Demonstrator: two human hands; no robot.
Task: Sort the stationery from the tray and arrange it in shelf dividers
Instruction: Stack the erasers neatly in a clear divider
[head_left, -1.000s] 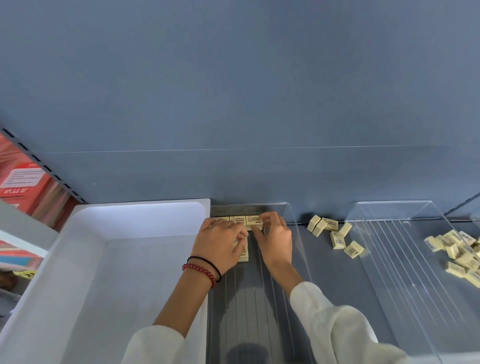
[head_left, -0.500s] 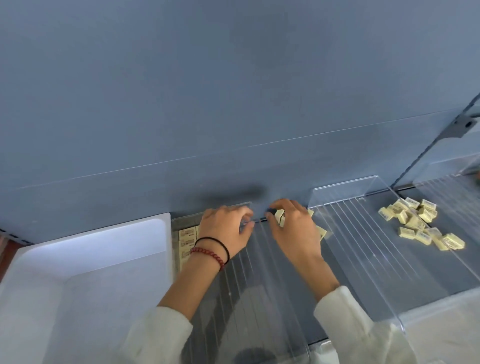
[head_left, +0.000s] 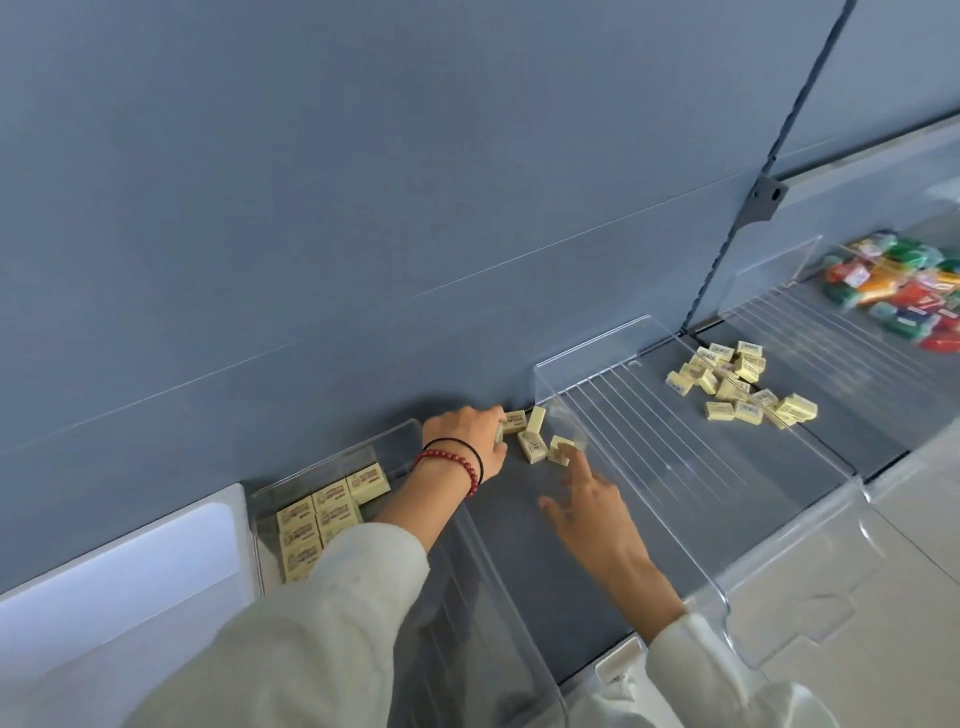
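Small cream erasers lie in neat rows (head_left: 322, 514) at the back of the left clear divider compartment (head_left: 332, 457). A few loose erasers (head_left: 531, 444) lie on the grey shelf in the gap to its right. My left hand (head_left: 467, 436) reaches over the divider wall to them, its fingers curled around one eraser (head_left: 500, 432). Just in front of them my right hand (head_left: 592, 509) hovers with fingers spread, the index fingertip touching another loose eraser (head_left: 558, 448).
A white tray (head_left: 130, 571) stands at the far left. A second clear divider (head_left: 675, 441) sits right of the hands. Beyond it lie a pile of erasers (head_left: 743, 387) and, farther right, colourful packets (head_left: 904, 291). The blue back panel (head_left: 415, 208) closes the shelf.
The view has swung to the right. Both hands left the arranged rows in the left compartment and moved right to the loose erasers in the gap; the right hand opened.
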